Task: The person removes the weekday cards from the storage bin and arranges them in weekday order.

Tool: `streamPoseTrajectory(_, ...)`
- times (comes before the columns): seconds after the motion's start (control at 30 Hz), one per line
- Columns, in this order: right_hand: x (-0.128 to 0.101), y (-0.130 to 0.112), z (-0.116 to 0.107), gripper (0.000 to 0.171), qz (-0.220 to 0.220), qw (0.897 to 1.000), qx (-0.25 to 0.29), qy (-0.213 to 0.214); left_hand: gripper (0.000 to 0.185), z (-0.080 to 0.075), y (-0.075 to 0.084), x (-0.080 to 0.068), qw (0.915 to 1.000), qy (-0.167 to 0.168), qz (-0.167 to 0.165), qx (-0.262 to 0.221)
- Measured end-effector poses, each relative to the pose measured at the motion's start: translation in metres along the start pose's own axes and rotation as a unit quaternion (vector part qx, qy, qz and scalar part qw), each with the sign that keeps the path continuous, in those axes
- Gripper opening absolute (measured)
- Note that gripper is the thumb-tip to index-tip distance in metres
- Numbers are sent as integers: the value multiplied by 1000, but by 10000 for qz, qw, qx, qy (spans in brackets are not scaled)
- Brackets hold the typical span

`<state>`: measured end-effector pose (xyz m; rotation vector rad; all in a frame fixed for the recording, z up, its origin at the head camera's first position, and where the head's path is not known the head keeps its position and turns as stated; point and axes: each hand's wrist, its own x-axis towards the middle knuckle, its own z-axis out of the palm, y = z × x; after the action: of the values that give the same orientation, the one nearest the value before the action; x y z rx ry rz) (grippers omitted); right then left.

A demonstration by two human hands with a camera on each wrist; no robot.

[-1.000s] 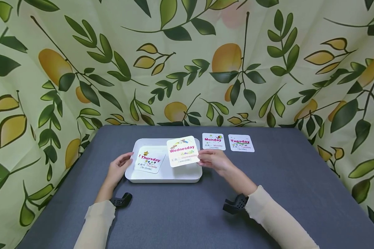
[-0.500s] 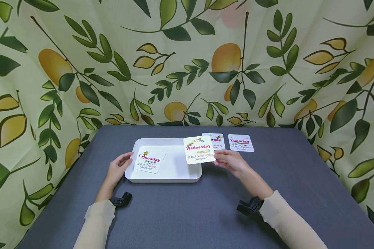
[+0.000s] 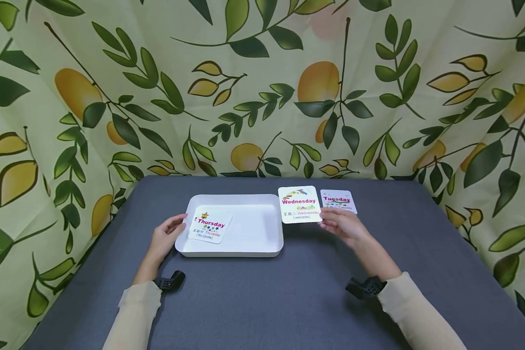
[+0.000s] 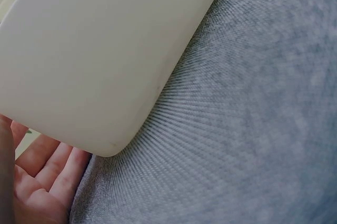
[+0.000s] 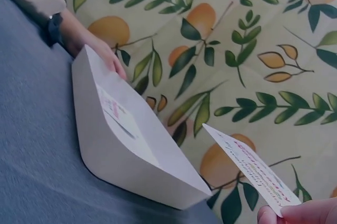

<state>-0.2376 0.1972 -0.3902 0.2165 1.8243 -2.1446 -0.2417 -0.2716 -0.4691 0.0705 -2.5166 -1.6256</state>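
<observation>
In the head view, my right hand point(image 3: 343, 226) pinches a white Wednesday card point(image 3: 299, 205) at its lower right corner. The card is held up over the table to the right of a white tray point(image 3: 258, 228), hiding the Monday card behind it. In the right wrist view the same card is tilted, with fingertips point(image 5: 310, 212) at its lower end. My left hand point(image 3: 164, 240) touches the tray's left end with relaxed fingers; its palm shows beside the tray's corner in the left wrist view. A Thursday card point(image 3: 210, 227) lies inside the tray on the left.
A Tuesday card point(image 3: 338, 200) lies on the grey-blue cloth point(image 3: 262, 301) at the back right, partly covered by my right hand. A leaf-and-fruit patterned curtain point(image 3: 262, 116) rises behind the table's far edge.
My right hand has carried the Wednesday card rightward from above the tray to in front of the Monday card. My left hand and the tray have stayed in place.
</observation>
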Motion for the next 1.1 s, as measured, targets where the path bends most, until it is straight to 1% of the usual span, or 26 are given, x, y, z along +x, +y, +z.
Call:
streamPoseTrajectory(0.03, 0, -1, -3, 9, 10, 10000, 35, 9, 40, 0, -1, 0, 10000, -1, -9, 27)
streamPoseTrajectory(0.13, -2, -3, -11, 18, 43, 9999, 116, 48, 41, 0, -2, 1, 10000, -1, -24, 53)
streamPoseTrajectory(0.37, -6, -10, -27, 16, 132, 9994, 210, 223, 40, 0, -2, 2, 10000, 12, 54, 2)
streamPoseTrajectory(0.5, -8, -15, -37, 17, 181, 9990, 321, 254, 40, 0, -2, 2, 10000, 24, 65, -26)
streamPoseTrajectory(0.73, -9, -20, -55, 20, 353, 9968, 715, 114, 40, 0, -1, 2, 10000, 11, 26, 27)
streamPoseTrajectory(0.9, -7, -19, -66, 25, 371, 9940, 1031, 17, 40, 0, 1, 1, 10000, -9, -36, 11)
streamPoseTrajectory(1.1, -6, -20, -78, 27, 467, 9910, 1257, 16, 40, 0, 0, 1, 10000, -8, -69, -12)
